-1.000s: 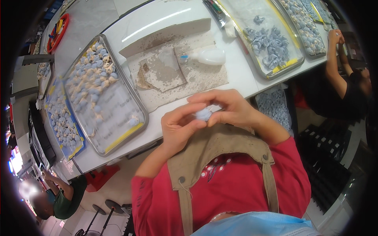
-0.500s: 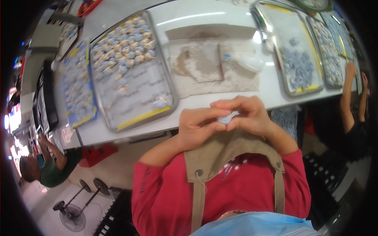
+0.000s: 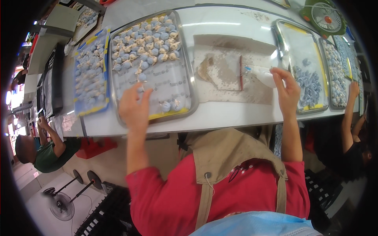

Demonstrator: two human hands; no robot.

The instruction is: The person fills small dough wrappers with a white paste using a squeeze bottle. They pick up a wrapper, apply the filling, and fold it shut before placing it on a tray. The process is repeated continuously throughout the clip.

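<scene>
My left hand [image 3: 136,104] reaches over the large metal tray [image 3: 192,80]. Thumb and forefinger pinch a small blue-grey piece [image 3: 140,90], partly hidden by the fingers, just below a line of similar pieces. Most pieces in that tray are round blue-grey balls with cream tips [image 3: 151,51]. My right hand [image 3: 288,88] is raised beside a translucent white squeeze bottle [image 3: 263,76] with a blue tip, its fingertips overlapping the bottle's end. Finger and thumb are drawn together there; whether they grip the bottle or a small thing above it is unclear.
The bottle lies on stained cardboard [image 3: 212,96]. A tray [image 3: 326,82] of loose blue-grey pieces stands right, another filled tray [image 3: 338,80] beyond it. A blue-edged tray [image 3: 91,108] stands left. A green fan [image 3: 323,17] is at far right. Co-workers sit at both sides.
My hands were together at my chest around a small blue-grey piece. They have parted: the left went left over the large tray, the right moved right beside the bottle. The view has shifted slightly.
</scene>
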